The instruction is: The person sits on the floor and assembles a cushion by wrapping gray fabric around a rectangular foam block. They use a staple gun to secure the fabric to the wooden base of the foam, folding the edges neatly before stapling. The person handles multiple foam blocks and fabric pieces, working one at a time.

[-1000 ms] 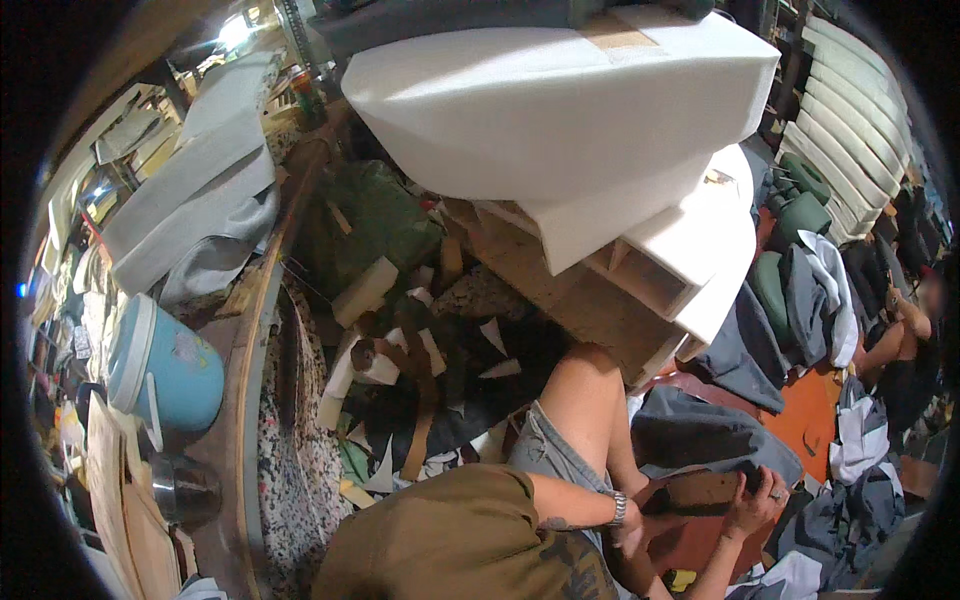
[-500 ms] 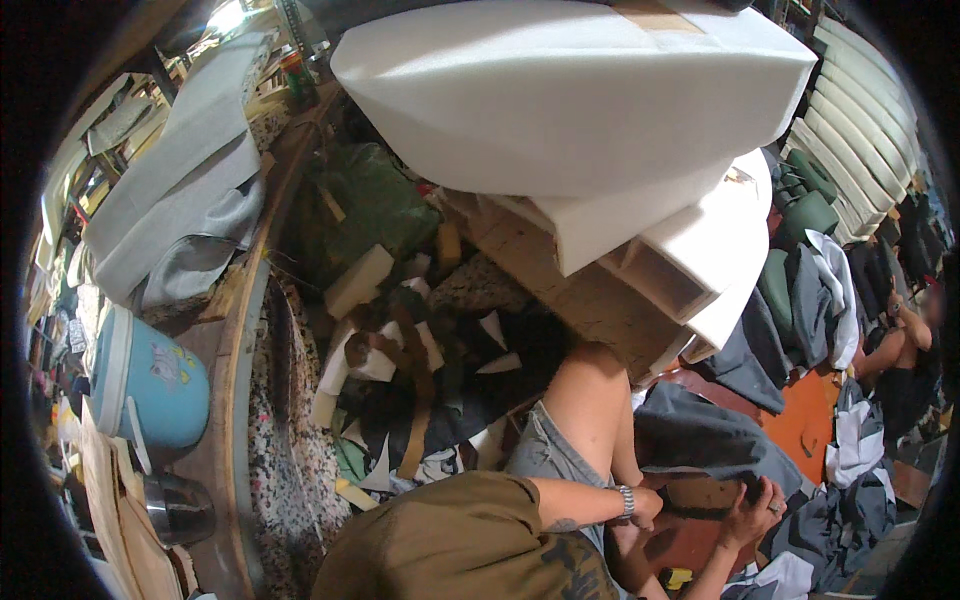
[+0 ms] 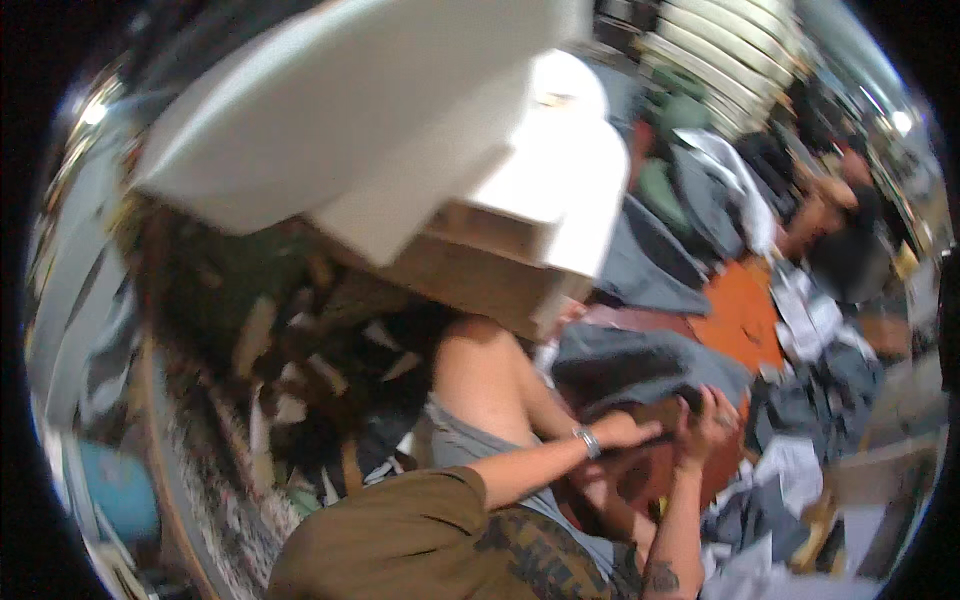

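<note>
A piece of dark grey fabric (image 3: 630, 368) drapes over the reddish-brown floor beside my bare knee. At its near right edge is my right hand (image 3: 708, 425), a ring on one finger, fingers bent in around the edge of the fabric. Just left of it, my left hand (image 3: 625, 430), with a metal watch on the wrist, points toward the right hand, below the fabric. Its fingers are smeared by motion, so whether it holds anything does not show. Between the hands and the fabric shows a brown patch (image 3: 655, 415).
A large white foam-like block (image 3: 350, 110) and a white hollow frame (image 3: 560, 190) stand ahead. Scraps lie at left, beside a blue bucket (image 3: 115, 490). Grey and white cloth pieces (image 3: 790, 470) and an orange sheet (image 3: 738, 315) lie right. Another person (image 3: 820, 205) sits far right.
The whole view has swung to the right, so everything sits further left and is blurred. My left hand looks straighter and nearer the right hand, which stays at the fabric's edge.
</note>
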A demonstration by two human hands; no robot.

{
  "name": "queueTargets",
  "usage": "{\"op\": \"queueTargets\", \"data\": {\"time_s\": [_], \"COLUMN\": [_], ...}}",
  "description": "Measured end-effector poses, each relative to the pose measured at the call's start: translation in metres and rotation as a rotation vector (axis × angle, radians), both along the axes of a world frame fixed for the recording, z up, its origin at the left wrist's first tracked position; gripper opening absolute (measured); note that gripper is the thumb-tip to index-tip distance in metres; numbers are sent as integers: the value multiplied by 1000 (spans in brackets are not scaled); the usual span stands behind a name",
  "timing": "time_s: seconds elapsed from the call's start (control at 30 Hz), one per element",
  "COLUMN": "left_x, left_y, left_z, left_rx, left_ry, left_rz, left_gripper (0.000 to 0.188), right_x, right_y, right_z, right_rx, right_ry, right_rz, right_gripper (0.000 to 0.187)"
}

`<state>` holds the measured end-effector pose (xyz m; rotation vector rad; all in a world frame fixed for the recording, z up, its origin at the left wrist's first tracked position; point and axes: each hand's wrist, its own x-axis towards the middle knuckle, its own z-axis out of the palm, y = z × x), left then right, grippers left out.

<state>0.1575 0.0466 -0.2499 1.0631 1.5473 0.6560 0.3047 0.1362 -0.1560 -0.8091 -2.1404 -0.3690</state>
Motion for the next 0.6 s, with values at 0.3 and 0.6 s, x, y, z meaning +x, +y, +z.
{"op": "queueTargets", "data": {"time_s": [0.3,0.6], "left_x": [-8,-23], "left_y": [27,42], "left_z": [12,-7], "left_rx": [129,622], "left_ry": [-539,353], "left_rz": [309,124], "left_gripper": [80,49], "right_x": [-5,8], "right_y": [1,30], "right_z": [-4,43], "right_rx": [-144,-520], "right_ry": [17,41], "right_rz": [-71,225], "right_gripper": [40,41]}}
